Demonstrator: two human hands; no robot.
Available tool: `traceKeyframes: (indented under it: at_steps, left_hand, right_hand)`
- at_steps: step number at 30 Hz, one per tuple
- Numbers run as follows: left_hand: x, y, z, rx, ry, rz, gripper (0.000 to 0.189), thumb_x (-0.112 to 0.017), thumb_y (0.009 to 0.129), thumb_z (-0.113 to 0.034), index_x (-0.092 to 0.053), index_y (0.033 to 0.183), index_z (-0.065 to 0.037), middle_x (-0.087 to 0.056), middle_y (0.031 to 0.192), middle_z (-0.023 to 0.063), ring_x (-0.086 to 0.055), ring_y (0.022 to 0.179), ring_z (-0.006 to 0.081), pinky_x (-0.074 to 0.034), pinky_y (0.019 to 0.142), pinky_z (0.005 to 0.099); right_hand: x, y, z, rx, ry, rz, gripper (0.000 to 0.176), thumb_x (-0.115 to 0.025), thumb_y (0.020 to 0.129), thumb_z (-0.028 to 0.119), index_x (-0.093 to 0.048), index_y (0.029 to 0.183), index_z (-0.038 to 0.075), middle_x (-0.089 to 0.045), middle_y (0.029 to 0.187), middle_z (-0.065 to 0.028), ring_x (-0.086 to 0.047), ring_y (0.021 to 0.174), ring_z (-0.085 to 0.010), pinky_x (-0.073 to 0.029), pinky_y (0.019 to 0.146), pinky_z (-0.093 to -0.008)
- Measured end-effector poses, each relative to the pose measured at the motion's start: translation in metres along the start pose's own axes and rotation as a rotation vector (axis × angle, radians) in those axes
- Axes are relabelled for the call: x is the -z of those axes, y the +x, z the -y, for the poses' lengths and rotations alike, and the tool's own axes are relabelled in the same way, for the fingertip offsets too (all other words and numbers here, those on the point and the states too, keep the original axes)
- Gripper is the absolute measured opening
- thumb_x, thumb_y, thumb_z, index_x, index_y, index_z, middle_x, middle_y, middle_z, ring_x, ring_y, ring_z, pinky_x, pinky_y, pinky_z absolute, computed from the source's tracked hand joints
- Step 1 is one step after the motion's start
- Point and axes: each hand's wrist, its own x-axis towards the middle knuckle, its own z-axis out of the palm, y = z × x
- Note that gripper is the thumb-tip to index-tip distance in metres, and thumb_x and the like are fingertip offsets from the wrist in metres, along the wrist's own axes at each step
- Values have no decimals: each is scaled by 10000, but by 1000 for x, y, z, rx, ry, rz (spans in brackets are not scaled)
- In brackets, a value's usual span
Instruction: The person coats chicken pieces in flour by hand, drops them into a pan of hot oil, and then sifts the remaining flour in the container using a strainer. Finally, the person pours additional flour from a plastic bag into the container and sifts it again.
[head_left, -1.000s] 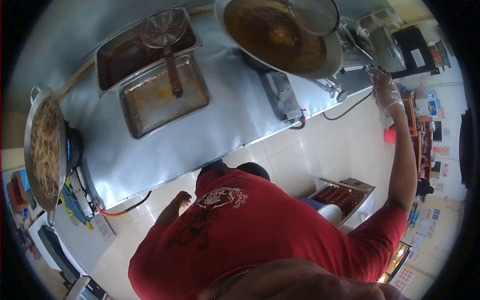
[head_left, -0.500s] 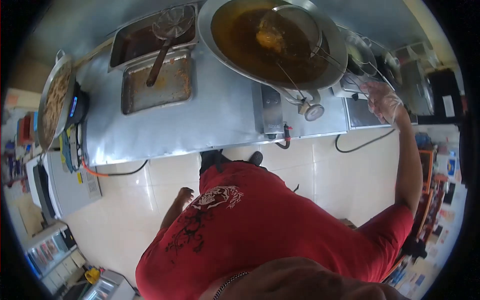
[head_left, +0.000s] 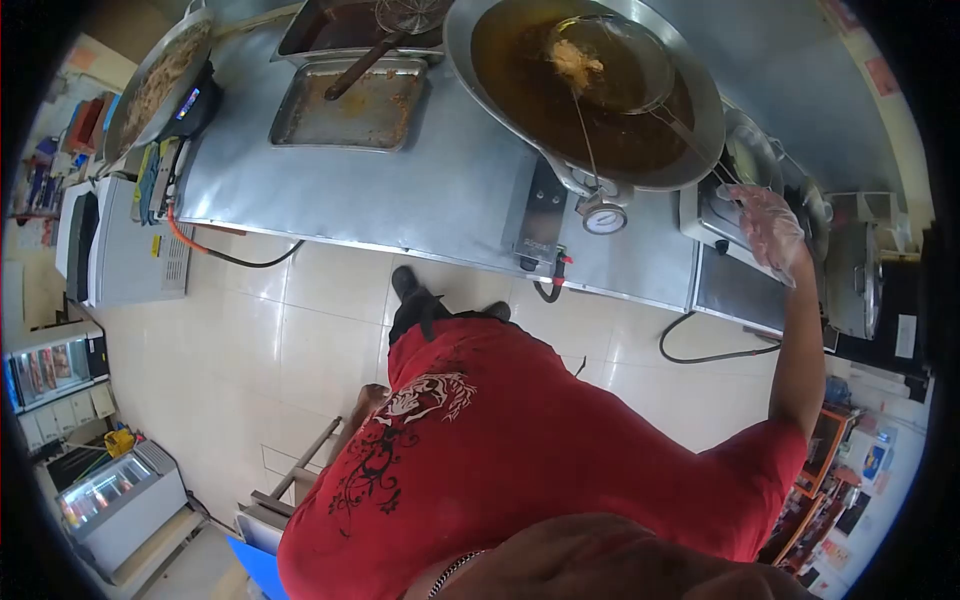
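My right hand [head_left: 772,232], in a clear plastic glove, is closed round the long handle of a wire skimmer [head_left: 688,132]. The skimmer's round head lies in a wide wok of dark oil [head_left: 520,105]. A golden fried piece of food [head_left: 575,64] sits at the left part of the skimmer's ring. A dial thermometer [head_left: 604,219] hangs at the wok's near rim, its probe reaching into the oil. Low beside my body, my left hand [head_left: 372,396] is partly hidden by the red shirt, and its fingers cannot be made out.
On the steel counter [head_left: 330,190] lies a shallow metal tray [head_left: 290,118], crossed by the dark handle of a second strainer [head_left: 410,14]. Behind it stands a deeper pan [head_left: 318,30]. A pan of food strips [head_left: 160,80] is at left. A black cable [head_left: 690,355] hangs at right.
The view has shifted, with the counter higher up now. The skimmer's head stays in the oil, and the fried piece now lies at its left edge. My right hand keeps its grip.
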Motion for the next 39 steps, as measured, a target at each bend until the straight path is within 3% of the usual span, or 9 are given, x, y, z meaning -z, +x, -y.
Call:
traceKeyframes:
  at_steps: [3,11,15,17,19,23,31,37,39]
  left_hand:
    - [9,26,15,-28,95,-1,205,-641,775,-153,-723,951,-87,-717,987,86,-693,880,221,-554,750,272]
    - [161,48,25,969,-1181,-185,304,-455,963,-168,-632,1173,-40,-658,838,135,-553,526,188,-443,448,298]
    - [189,29,52,891,-1098,-220,304,-464,961,-166,-636,1164,-19,-668,829,151,-567,516,189,-454,427,307]
    - [173,22,85,824,-1071,-205,305,-469,962,-168,-638,1161,-10,-671,825,154,-576,519,187,-462,426,310]
    - [182,11,91,600,-654,-109,295,-469,969,-147,-638,1168,-10,-676,840,165,-584,524,191,-472,430,317]
    - [188,0,110,661,-758,-52,310,-464,968,-102,-623,1220,-14,-684,861,176,-595,537,213,-490,448,338]
    - [185,9,139,724,-940,-167,295,-478,961,-103,-640,1189,-9,-679,826,168,-578,529,193,-481,441,318]
    - [207,28,80,758,-924,-224,292,-471,955,-104,-647,1170,-14,-674,809,158,-580,539,177,-477,439,301]
    - [185,35,75,646,-771,-216,294,-472,955,-115,-649,1168,-16,-675,810,155,-577,538,177,-478,442,303]
  right_hand:
    - [-15,-3,5,0,-39,-27,265,-535,1001,244,-590,1191,67,-505,670,26,-366,427,-21,-255,317,-188]
    - [-66,-4,31,-107,-12,-260,164,-462,1004,198,-588,1067,113,-471,616,5,-375,383,-76,-289,317,-243]
    - [-81,9,33,-78,-72,-317,190,-445,1010,204,-590,1088,110,-492,607,3,-417,392,-102,-325,332,-268]
    - [-34,54,-19,533,-998,-277,244,-482,999,248,-577,1151,83,-547,656,-44,-518,484,-166,-433,437,-297]
    - [-77,36,20,14,-544,-323,306,-569,946,212,-548,1211,62,-550,698,-60,-566,541,-174,-478,472,-295]
    - [-104,23,34,262,-1099,-493,308,-518,974,219,-572,1197,13,-635,851,-172,-641,774,-332,-525,737,-382]
    - [-107,14,22,328,-1054,-568,251,-484,941,88,-586,1146,-14,-629,1105,-269,-570,1098,-441,-456,919,-452]
    - [-60,45,-10,473,-1169,-494,306,-472,899,18,-552,1192,-19,-646,1126,-209,-651,903,-389,-512,772,-433]
    - [-75,33,14,191,-697,-401,259,-477,968,155,-583,1160,17,-634,875,-144,-606,640,-266,-483,562,-369]
